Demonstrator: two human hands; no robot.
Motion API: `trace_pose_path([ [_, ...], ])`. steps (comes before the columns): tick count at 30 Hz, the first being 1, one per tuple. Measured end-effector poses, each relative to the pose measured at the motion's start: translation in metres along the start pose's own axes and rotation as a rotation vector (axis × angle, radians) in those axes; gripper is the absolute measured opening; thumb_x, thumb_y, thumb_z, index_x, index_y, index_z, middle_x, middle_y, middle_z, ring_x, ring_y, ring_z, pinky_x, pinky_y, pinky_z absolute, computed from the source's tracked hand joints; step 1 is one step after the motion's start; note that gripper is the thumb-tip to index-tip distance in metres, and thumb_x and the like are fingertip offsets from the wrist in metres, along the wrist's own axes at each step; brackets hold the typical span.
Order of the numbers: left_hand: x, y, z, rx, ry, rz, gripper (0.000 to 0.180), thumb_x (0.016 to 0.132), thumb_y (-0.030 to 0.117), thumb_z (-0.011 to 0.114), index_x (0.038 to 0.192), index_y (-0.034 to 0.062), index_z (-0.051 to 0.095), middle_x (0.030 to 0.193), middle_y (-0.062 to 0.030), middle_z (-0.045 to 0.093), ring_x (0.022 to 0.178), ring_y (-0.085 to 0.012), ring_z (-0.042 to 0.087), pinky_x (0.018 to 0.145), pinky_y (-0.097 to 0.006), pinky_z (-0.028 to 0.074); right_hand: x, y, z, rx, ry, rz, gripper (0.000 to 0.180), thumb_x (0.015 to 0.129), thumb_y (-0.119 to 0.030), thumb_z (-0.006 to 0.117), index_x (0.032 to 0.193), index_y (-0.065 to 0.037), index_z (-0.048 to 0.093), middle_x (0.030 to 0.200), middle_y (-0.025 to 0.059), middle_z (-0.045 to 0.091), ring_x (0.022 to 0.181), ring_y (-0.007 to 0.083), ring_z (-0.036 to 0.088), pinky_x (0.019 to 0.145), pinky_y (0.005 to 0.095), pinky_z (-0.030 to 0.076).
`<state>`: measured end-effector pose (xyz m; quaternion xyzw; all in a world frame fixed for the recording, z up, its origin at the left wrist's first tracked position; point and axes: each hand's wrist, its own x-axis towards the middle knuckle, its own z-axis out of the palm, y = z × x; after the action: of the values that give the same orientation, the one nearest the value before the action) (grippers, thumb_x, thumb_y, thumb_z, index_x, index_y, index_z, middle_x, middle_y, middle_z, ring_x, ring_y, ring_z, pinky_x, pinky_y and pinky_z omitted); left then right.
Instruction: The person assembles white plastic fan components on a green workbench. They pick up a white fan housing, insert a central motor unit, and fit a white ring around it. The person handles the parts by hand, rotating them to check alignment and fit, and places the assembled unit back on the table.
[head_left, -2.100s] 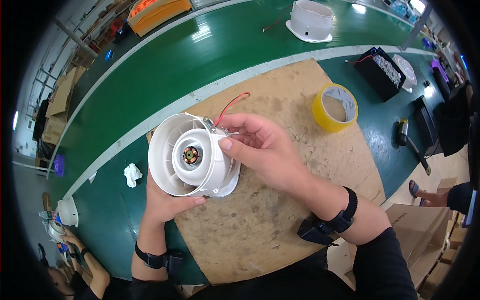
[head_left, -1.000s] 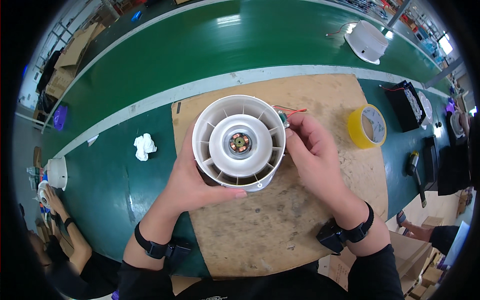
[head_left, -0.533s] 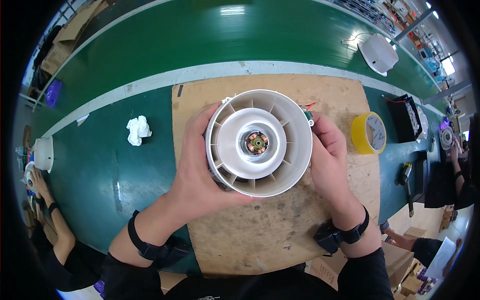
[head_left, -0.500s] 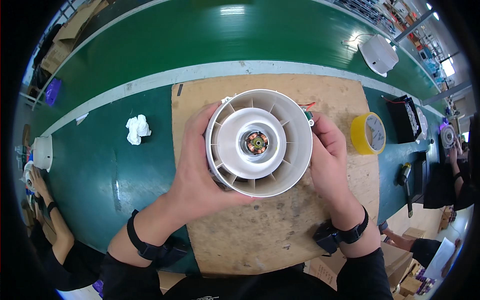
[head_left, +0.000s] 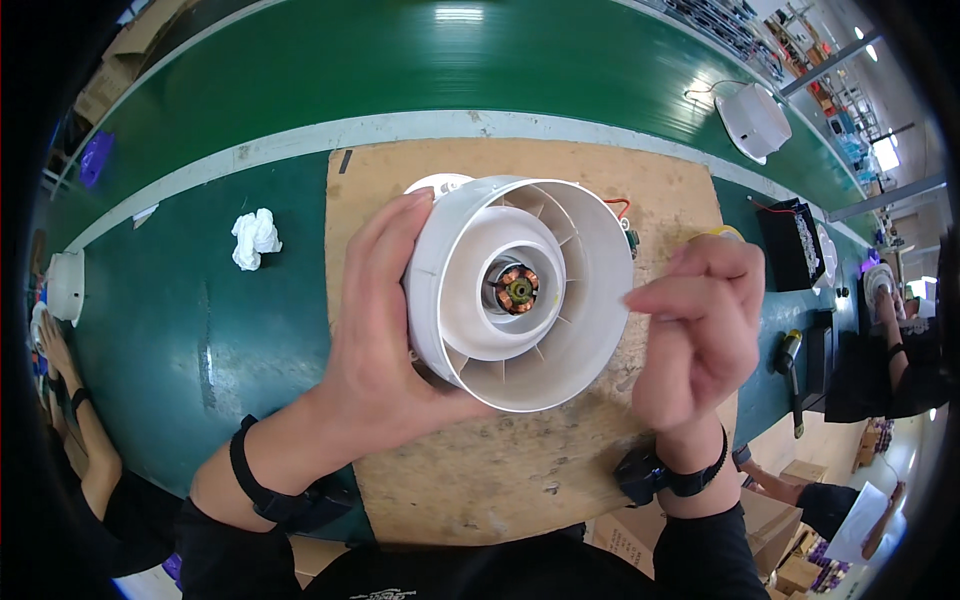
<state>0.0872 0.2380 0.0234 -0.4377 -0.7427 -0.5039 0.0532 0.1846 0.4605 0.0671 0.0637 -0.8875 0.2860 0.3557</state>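
A white round fan housing (head_left: 590,350) with inner vanes is tilted, its open side toward me. Copper motor windings (head_left: 519,289) show in its middle. My left hand (head_left: 365,330) is closed round the housing's left side, thumb beneath. My right hand (head_left: 705,325) is beside the right rim with its fingers curled and pressed together. The index fingertip is at the rim; whether it touches cannot be told. What the fingers hold, if anything, is hidden. A red wire (head_left: 621,204) and a small green part (head_left: 632,238) stick out behind the rim.
A stained brown board (head_left: 520,480) lies under my hands. Yellow tape (head_left: 725,232) is partly behind my right hand. Crumpled white tissue (head_left: 257,239) lies left; a black box (head_left: 790,245) and a tool (head_left: 790,355) lie right. Another white housing (head_left: 755,120) stands beyond. Other people work on both sides.
My right hand has let go of the housing and moved right, its fingers now curled. The housing has turned in my left hand, showing more of its outer left wall.
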Motion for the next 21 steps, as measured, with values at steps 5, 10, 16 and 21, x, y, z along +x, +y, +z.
trace_pose_path([
  [5,0.000,-0.005,0.005,-0.023,0.035,0.024,0.124,0.052,0.027,0.099,0.148,-0.0012,0.026,0.143,-0.0235,0.038,0.132,-0.0385,0.044,0.106,-0.046,0.041,0.001,-0.005,0.006,-0.080,-0.143,0.021,0.033,0.063,-0.001,0.062,0.091,-0.009,0.076,0.103,0.0148,0.056,0.096,0.0273,0.053,0.086,0.0366,0.044],
  [10,-0.001,-0.002,0.005,-0.054,0.037,-0.041,0.123,0.052,0.026,0.099,0.148,-0.0021,0.027,0.141,-0.0235,0.041,0.130,-0.0381,0.045,0.105,-0.046,0.041,0.004,-0.011,0.008,-0.068,-0.191,0.016,0.031,0.069,-0.007,0.065,0.097,-0.011,0.077,0.117,0.0182,0.054,0.111,0.0295,0.050,0.092,0.0397,0.040],
  [16,0.002,0.006,0.001,0.111,0.005,0.003,0.123,0.055,0.026,0.098,0.148,-0.0014,0.024,0.142,-0.0203,0.040,0.131,-0.0343,0.046,0.108,-0.044,0.041,0.005,-0.021,0.009,-0.152,-0.260,0.048,0.030,0.071,-0.013,0.069,0.100,-0.012,0.076,0.135,0.0208,0.051,0.122,0.0316,0.046,0.096,0.0416,0.036],
  [21,-0.001,0.013,0.005,0.150,0.066,0.058,0.116,0.057,0.026,0.096,0.145,-0.0085,0.030,0.143,-0.0268,0.041,0.131,-0.0431,0.044,0.105,-0.048,0.041,0.006,-0.027,0.005,-0.171,-0.272,0.078,0.028,0.068,-0.012,0.075,0.097,-0.011,0.076,0.142,0.0186,0.049,0.124,0.0332,0.045,0.101,0.0421,0.035],
])
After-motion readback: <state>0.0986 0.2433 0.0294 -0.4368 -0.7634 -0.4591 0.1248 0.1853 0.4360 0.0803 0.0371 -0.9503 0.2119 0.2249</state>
